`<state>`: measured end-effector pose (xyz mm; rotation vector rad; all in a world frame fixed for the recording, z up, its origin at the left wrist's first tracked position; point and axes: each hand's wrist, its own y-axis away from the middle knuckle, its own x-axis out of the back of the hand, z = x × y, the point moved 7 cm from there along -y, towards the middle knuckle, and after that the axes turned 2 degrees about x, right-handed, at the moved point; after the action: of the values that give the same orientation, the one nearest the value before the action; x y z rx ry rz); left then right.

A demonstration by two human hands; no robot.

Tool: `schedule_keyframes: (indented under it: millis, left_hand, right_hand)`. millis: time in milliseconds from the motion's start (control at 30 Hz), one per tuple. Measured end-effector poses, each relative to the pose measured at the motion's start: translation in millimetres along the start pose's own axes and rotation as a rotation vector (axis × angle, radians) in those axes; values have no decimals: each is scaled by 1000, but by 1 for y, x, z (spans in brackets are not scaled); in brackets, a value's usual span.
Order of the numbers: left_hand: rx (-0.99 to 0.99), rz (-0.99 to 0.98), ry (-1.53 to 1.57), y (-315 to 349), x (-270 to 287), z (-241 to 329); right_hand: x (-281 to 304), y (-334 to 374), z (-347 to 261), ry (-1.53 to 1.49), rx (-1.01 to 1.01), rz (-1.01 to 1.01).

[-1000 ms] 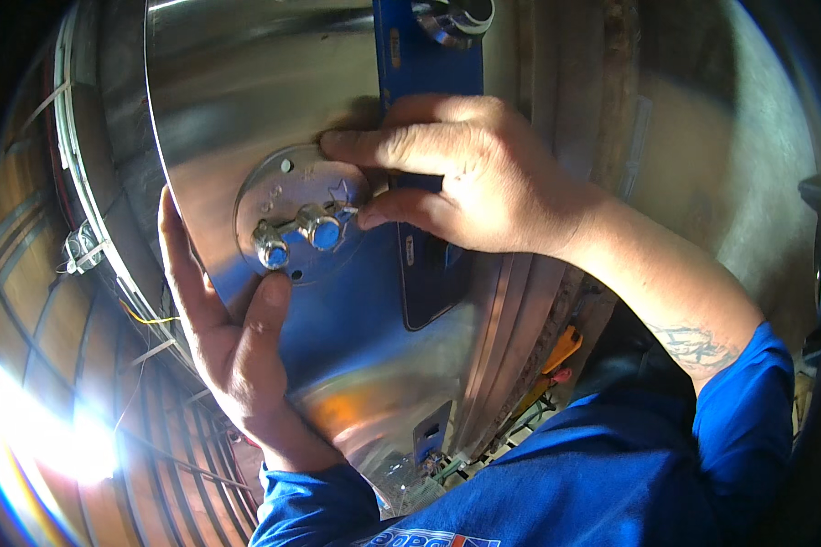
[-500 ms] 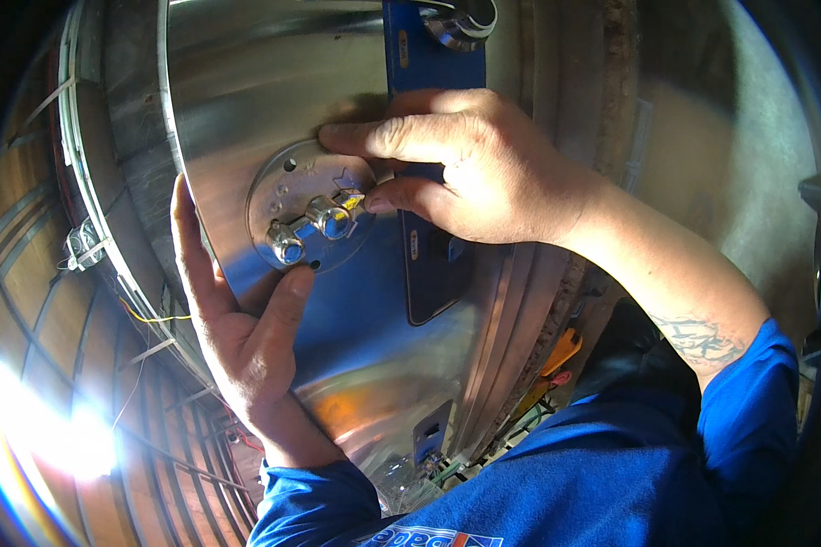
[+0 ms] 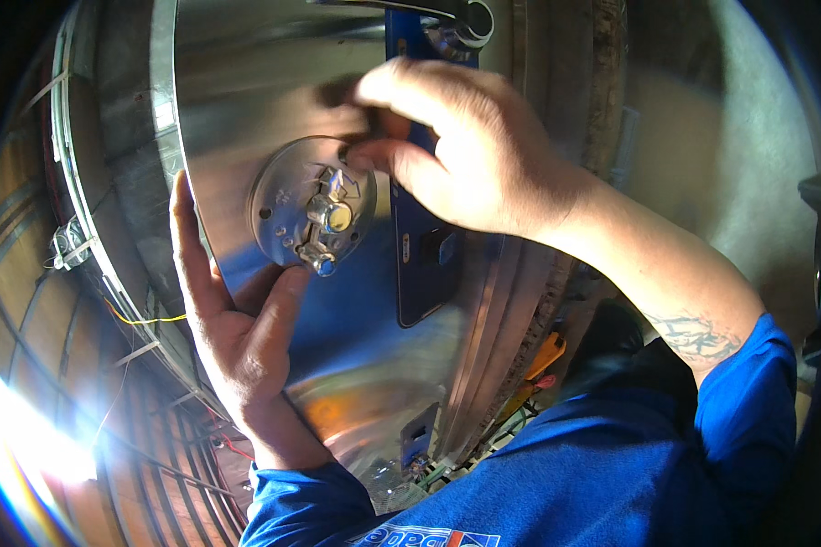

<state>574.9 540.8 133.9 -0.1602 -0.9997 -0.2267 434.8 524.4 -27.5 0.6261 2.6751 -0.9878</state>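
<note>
"Looking down, where do we have the round, shiny metal disc (image 3: pixel 292 202) with two stubby chrome posts (image 3: pixel 335 216)?"

"We have it against the face of our brushed silver metal panel (image 3: pixel 246 100), left of the long, dark blue plate (image 3: pixel 420 296)."

"And our left hand (image 3: pixel 244 351)?"

"Clasped over the panel's left edge, fingers behind, thumb in front, its tip at the disc's lower rim."

"Our right hand (image 3: pixel 483 150)?"

"Thumb and forefinger apart, blurred, near the disc's upper right rim; we cannot tell whether the thumb touches it."

"What do we see above that hand?"

"A shiny chrome lever handle (image 3: pixel 470 27), at the top of the blue plate."
</note>
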Motion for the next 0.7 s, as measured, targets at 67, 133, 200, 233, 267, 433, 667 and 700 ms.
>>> schedule_keyframes:
  millis: [67, 133, 200, 233, 267, 433, 667, 700]
  left_hand:
    - [36, 21, -7, 2, -1, 2]
    - [43, 49, 50, 2, -1, 3]
    - [44, 47, 32, 1, -2, 5]
    - [44, 46, 23, 1, -2, 6]
    - [68, 35, 19, 1, -1, 5]
    - [-4, -91, 158, 0, -1, 5]
    - [-55, -10, -142, -3, 8, 3]
    - [-49, -8, -150, -2, 7, 4]
  right_hand:
    - [2, 0, -3, 96, 19, 5]
    - [-12, 4, -7, 32, 0, -93]
    - [-15, 12, -14, -46, -23, -68]
    - [-14, 16, -16, -65, -27, -63]
    - [-14, 19, -17, -67, -49, -68]
    - [-20, 16, -24, -52, 32, -141]
    - [-15, -3, -16, -106, 73, -134]
    - [-10, -3, -14, -98, 37, -66]
